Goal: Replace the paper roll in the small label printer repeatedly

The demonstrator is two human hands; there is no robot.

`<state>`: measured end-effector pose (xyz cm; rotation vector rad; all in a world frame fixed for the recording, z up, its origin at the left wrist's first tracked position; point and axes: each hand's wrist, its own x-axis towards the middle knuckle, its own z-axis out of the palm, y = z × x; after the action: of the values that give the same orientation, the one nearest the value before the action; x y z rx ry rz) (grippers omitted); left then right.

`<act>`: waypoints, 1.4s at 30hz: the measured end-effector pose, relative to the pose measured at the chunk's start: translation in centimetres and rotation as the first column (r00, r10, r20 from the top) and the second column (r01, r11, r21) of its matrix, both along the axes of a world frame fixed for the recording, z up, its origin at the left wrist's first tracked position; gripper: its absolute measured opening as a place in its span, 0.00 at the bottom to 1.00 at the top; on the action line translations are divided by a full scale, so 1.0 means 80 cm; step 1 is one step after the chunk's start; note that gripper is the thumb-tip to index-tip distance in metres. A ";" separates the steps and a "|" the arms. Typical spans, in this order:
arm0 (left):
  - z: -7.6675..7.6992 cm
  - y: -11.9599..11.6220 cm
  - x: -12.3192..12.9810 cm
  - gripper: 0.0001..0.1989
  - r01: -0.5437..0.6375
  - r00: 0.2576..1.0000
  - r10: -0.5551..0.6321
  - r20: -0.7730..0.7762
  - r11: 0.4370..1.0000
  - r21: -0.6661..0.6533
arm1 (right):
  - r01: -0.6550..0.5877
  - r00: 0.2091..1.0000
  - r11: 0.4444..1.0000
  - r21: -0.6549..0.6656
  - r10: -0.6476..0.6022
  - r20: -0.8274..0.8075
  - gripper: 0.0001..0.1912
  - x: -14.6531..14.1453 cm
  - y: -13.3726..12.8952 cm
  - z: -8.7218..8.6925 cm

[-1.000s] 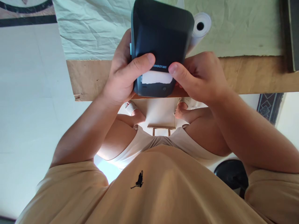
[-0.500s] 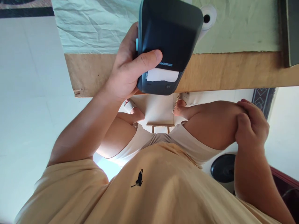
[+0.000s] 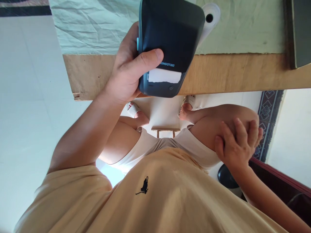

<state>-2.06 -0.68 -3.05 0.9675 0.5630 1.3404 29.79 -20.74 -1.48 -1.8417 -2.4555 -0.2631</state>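
Observation:
A dark label printer (image 3: 170,38) with NIIMBOT lettering is held up over the table's front edge. My left hand (image 3: 132,66) grips it by its left side, thumb across the front and the other fingers hidden behind. From the printer's slot sticks a piece of white paper (image 3: 164,76) with a torn lower edge. My right hand (image 3: 236,144) is over my right thigh with its fingers spread and nothing in it; whether it touches the leg I cannot tell. Just right of the printer, a roll of white paper (image 3: 211,19) lies on the green cloth, partly hidden.
Pale green cloth (image 3: 243,32) covers the wooden table (image 3: 218,72), leaving a bare strip in front. A dark flat-sided object (image 3: 302,32) stands at the far right. Below are a small wooden stool (image 3: 166,129), a round black object (image 3: 227,176) and a dark red piece of furniture (image 3: 272,181).
My right hand has left the knee, shifted left along the thigh and spread its fingers. The printer stays in my left hand, with the whole view shifted slightly.

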 end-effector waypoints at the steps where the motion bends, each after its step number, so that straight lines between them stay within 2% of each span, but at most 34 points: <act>1: 0.001 -0.001 0.001 0.14 -0.015 1.000 0.015 0.004 1.000 -0.012 | -0.012 1.000 1.000 -0.010 0.012 0.017 0.31 -0.003 -0.007 -0.002; 5: 0.001 -0.001 0.002 0.13 -0.016 1.000 0.016 0.016 1.000 -0.015 | -0.039 0.998 0.992 -0.123 0.045 0.047 0.30 -0.021 -0.036 -0.007; 8: -0.002 0.002 -0.004 0.15 0.036 0.999 -0.036 0.011 0.999 0.016 | -0.080 0.996 0.961 -0.264 0.084 0.004 0.23 -0.037 -0.059 -0.010; 10: -0.004 0.004 -0.008 0.15 0.061 0.998 -0.061 -0.011 0.998 0.017 | -0.127 0.992 0.916 -0.379 0.116 -0.052 0.17 -0.047 -0.075 -0.013; 13: -0.004 0.003 -0.009 0.13 0.048 0.999 -0.048 -0.011 0.999 0.019 | -0.161 0.984 0.842 -0.514 0.094 -0.154 0.12 -0.054 -0.093 -0.015; 16: -0.001 0.000 -0.004 0.10 -0.007 1.000 0.007 0.020 1.000 0.003 | -0.212 0.957 0.770 -0.602 0.039 -0.287 0.16 -0.053 -0.098 -0.013; 21: 0.005 -0.003 0.007 0.08 -0.048 0.998 0.051 0.042 0.997 -0.064 | -0.312 0.848 0.671 -0.673 -0.122 -0.515 0.08 -0.042 -0.064 0.012; 25: 0.006 -0.003 0.009 0.08 -0.084 0.994 0.089 0.065 0.994 -0.070 | -0.253 0.728 0.652 -0.715 -0.358 -0.584 0.08 -0.020 -0.024 0.037; 27: 0.006 -0.003 0.009 0.09 -0.073 0.997 0.076 0.032 0.995 -0.065 | -0.245 0.642 0.649 -0.720 -0.448 -0.622 0.09 -0.009 -0.016 0.042; 29: 0.007 -0.004 0.008 0.09 -0.069 0.997 0.071 0.028 0.995 -0.076 | -0.288 0.567 0.629 -0.722 -0.495 -0.658 0.14 -0.002 -0.020 0.040; 32: 0.009 -0.006 0.008 0.07 -0.080 0.995 0.087 0.054 0.991 -0.110 | -0.438 0.530 0.530 -0.727 -0.501 -0.684 0.21 -0.004 -0.039 0.026; 34: 0.010 -0.006 0.008 0.07 -0.077 0.996 0.082 0.035 0.989 -0.124 | -0.537 0.537 0.445 -0.717 -0.475 -0.697 0.20 -0.013 -0.050 0.016; 36: 0.009 -0.007 0.006 0.08 -0.070 0.997 0.071 0.004 0.990 -0.120 | -0.608 0.543 0.389 -0.692 -0.433 -0.720 0.19 -0.023 -0.052 0.009; 39: 0.006 -0.005 0.004 0.09 -0.071 0.997 0.070 -0.015 0.993 -0.099 | -0.676 0.531 0.382 -0.630 -0.342 -0.776 0.18 -0.037 -0.028 0.013; 41: 0.004 -0.004 0.002 0.10 -0.064 0.998 0.063 -0.020 0.996 -0.067 | -0.709 0.512 0.411 -0.573 -0.259 -0.819 0.21 -0.046 0.006 0.027; 42: 0.003 -0.004 0.002 0.12 -0.050 0.999 0.049 -0.023 0.998 -0.048 | -0.716 0.506 0.438 -0.544 -0.212 -0.836 0.25 -0.050 0.026 0.037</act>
<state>-1.88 -0.96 -2.85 0.9351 0.6372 1.3554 25.77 -18.66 1.47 -0.9925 -2.0586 1.8248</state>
